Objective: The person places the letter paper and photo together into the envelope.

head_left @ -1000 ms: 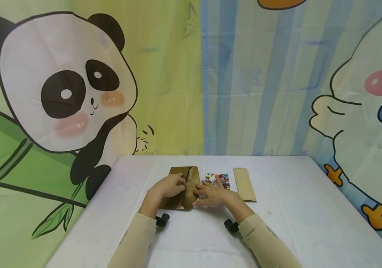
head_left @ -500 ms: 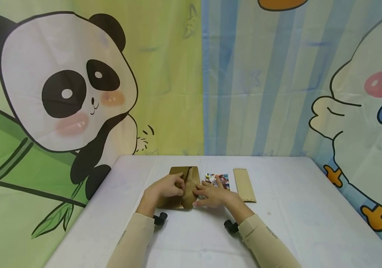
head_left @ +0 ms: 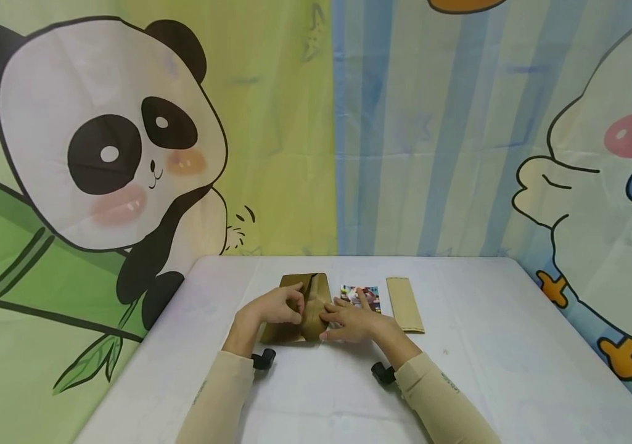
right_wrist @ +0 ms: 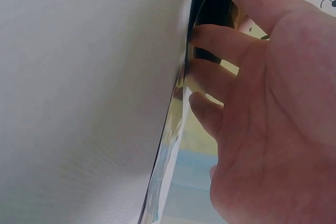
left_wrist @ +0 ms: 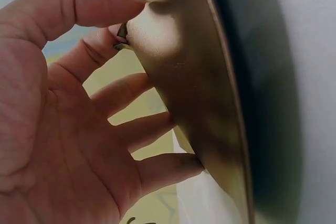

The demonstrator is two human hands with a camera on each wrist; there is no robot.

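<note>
White worktop (head_left: 321, 394). Creased, satin-brown rectangular packet (head_left: 313, 325) on it — left grip (head_left: 271, 308) pinches its edge, right grip (head_left: 351, 324) spread, fingers touching its right side. Tan oblong strip (head_left: 405, 305) farther right — small printed card (head_left: 374, 296) between.

Head view above, facing forward-down, wrist views close, sideways

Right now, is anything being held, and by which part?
The left grip pinches the brown packet by an edge near its middle. The right grip lies spread at the packet's right side, holding nothing visible.
</note>
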